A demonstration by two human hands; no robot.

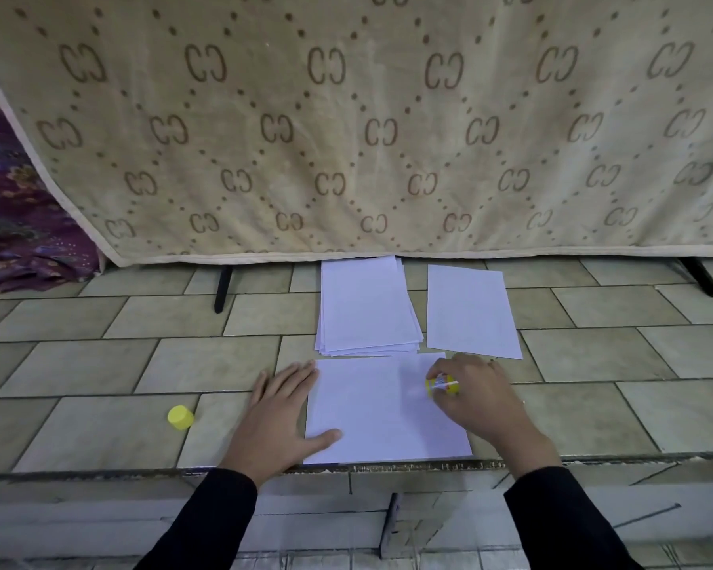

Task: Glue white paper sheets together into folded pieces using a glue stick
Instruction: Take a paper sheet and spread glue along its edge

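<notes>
On tiled ledge, near edge: 1 sheet point(381, 409), left hand point(283, 409) flat, pinning its left margin; right hand point(476, 399) gripping glue stick point(442, 384) at upper right; advise even strokes out to edges, left palm held firm.

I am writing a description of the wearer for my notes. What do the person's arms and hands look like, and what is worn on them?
Both arms are covered by long, plain black sleeves, the left sleeve and the right sleeve, which end at the wrists. The left hand and the right hand are bare: no glove, ring or watch shows.
</notes>
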